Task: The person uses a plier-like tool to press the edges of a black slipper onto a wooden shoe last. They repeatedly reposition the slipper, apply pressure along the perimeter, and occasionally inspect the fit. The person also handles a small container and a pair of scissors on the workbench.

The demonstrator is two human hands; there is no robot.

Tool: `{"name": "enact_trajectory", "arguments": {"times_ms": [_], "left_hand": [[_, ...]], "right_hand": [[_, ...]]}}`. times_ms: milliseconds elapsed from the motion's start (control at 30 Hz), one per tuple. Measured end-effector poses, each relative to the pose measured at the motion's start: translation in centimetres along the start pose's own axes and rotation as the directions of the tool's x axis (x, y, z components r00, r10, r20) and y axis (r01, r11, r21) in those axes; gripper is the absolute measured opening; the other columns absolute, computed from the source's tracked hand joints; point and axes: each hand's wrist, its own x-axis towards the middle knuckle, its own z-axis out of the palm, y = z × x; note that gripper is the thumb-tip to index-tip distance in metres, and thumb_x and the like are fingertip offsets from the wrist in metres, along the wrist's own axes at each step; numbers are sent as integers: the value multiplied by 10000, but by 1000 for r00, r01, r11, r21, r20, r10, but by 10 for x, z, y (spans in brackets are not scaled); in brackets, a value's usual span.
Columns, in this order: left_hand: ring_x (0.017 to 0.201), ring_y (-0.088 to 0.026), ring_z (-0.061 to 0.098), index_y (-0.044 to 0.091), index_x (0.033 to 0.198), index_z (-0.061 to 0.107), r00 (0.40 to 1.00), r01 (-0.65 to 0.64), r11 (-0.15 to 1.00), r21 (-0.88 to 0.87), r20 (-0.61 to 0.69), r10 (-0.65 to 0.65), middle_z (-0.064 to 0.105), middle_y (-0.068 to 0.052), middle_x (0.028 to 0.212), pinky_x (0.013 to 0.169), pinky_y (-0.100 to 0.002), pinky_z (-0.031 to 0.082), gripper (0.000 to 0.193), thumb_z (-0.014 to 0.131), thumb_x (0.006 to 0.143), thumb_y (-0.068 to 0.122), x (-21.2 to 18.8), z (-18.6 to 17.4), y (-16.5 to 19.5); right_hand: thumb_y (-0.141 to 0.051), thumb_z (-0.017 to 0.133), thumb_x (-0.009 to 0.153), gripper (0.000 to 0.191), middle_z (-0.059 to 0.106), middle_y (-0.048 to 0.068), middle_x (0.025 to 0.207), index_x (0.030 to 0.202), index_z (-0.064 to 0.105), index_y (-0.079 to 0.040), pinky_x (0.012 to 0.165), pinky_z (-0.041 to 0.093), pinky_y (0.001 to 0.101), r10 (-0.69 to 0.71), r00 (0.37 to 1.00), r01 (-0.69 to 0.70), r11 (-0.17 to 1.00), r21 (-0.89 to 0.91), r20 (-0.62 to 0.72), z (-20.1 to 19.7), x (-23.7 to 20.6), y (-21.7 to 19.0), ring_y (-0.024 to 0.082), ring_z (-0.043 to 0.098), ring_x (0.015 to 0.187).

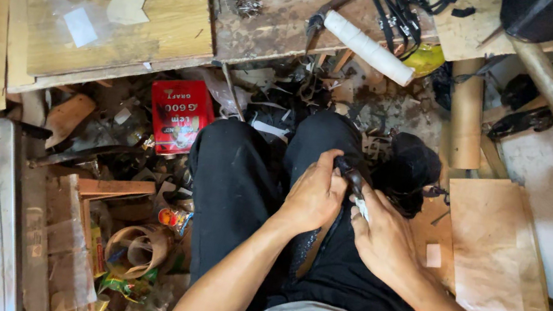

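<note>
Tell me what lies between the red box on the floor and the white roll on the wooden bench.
In the head view, between the red box and the white roll lie the bench's front edge and a tangle of dark scraps on the floor.

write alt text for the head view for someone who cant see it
Seen from above, a seated person in black trousers holds a small dark piece over the lap, left hand gripping it, right hand against it. Around them: a scrap-littered floor, a red box, a white roll on a worn wooden bench, and brown card sheets.
</note>
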Motion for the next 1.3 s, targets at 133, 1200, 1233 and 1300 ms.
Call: {"name": "enact_trajectory", "arguments": {"times_ms": [133, 1200, 1233, 1300], "left_hand": [[1126, -463, 622, -27, 1406, 468, 999, -31, 998, 55, -28, 33, 677, -307, 1126, 982, -498, 479, 497, 507, 943, 152, -3, 6, 2], [923, -430, 689, -44, 1371, 465, 997, -53, 998, -26, 56, 54, 694, -243, 903, 830, -474, 525, 506, 528, 884, 75, -28, -33, 27], [933, -435, 682, -55, 1363, 467, 994, -102, 995, -4, 31, 102, 688, -243, 926, 833, -479, 526, 506, 548, 878, 64, -28, -32, 27], [920, -434, 672, -64, 1361, 460, 988, -156, 988, 18, 15, 156, 678, -234, 919, 832, -483, 526, 508, 570, 880, 54, -30, -28, 28]], "right_hand": [[-115, 587, 906, 515, 648, 185, 1034, 1413, 506, -81, 768, 523, 509, 84, 991, -76, 994, -77, 105, -16, 4, -6, 421, 656, 922], [-151, 583, 915, 526, 716, 162, 1048, 1430, 513, -72, 824, 556, 446, 32, 989, -39, 998, 48, 146, -21, -21, -14, 373, 706, 965], [-153, 585, 914, 509, 727, 160, 1062, 1413, 522, -71, 838, 554, 443, 32, 983, -45, 997, 66, 179, -26, -19, -12, 367, 709, 981], [-156, 587, 913, 476, 749, 157, 1089, 1379, 541, -68, 867, 552, 437, 28, 969, -54, 993, 101, 244, -36, -13, -9, 356, 716, 1013]]}}
